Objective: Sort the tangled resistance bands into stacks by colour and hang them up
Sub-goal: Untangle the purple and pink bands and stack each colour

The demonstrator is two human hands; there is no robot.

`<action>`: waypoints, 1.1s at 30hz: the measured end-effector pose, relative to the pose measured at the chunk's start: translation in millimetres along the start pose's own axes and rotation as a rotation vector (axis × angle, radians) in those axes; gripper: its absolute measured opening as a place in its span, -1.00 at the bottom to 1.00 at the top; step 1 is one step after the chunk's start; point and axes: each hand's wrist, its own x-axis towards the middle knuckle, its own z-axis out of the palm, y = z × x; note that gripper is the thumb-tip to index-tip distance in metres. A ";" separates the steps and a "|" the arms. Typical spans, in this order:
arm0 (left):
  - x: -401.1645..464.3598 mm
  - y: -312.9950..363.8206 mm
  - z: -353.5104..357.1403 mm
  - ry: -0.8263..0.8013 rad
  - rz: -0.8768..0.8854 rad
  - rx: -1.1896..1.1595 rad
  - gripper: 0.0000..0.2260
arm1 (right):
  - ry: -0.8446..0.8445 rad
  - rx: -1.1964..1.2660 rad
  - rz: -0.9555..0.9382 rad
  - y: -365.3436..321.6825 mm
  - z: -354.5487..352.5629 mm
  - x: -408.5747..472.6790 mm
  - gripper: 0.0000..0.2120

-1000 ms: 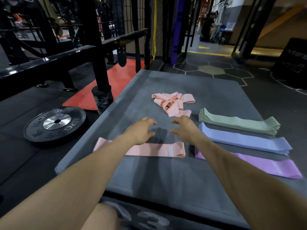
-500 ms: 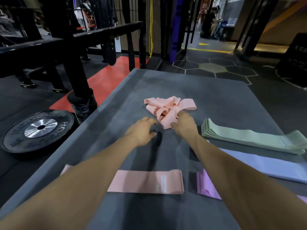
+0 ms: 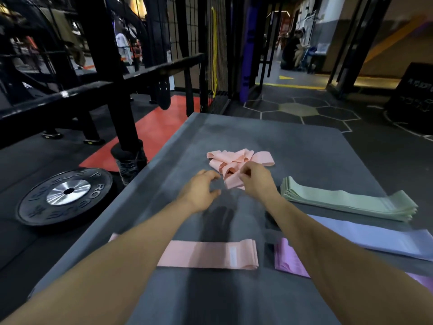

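On a grey padded platform [image 3: 304, 146] in a gym, a person's right hand [image 3: 256, 181] pinches a loop of the tangled pink bands [image 3: 236, 164] at the near edge of the knot, fingers curled onto the fabric — apparently to draw one band free. The left hand [image 3: 199, 192] hovers just left of the tangle, fingers loosely spread and holding nothing, seemingly poised to steady the knot.

Sorted stacks lie flat and apart, one colour each, so the remaining work is easy to judge: a pink stack [image 3: 208, 254] near and centre, a green stack [image 3: 346, 200] to the right, a blue stack [image 3: 375, 238] nearer than it, a purple stack [image 3: 289, 260] nearest. Only pink remains tangled; nothing yet hangs.

Both forearms cover parts of the pink, blue and purple stacks — the purple runs off the frame's right edge. How many bands the knot holds cannot be told. A weight plate [image 3: 64, 195] lies on the floor at left.
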 end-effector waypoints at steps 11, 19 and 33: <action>-28.6 51.2 -54.2 0.226 0.050 -0.261 -0.71 | 0.048 0.116 -0.238 -65.7 -67.5 -44.1 -0.92; -46.3 77.5 -94.5 0.287 0.020 -0.437 -0.82 | 0.119 0.238 -0.276 -100.2 -94.3 -60.3 -0.73; -79.6 128.9 -139.7 0.424 0.071 -0.763 -0.91 | 0.195 0.420 -0.352 -137.2 -136.9 -91.6 -0.88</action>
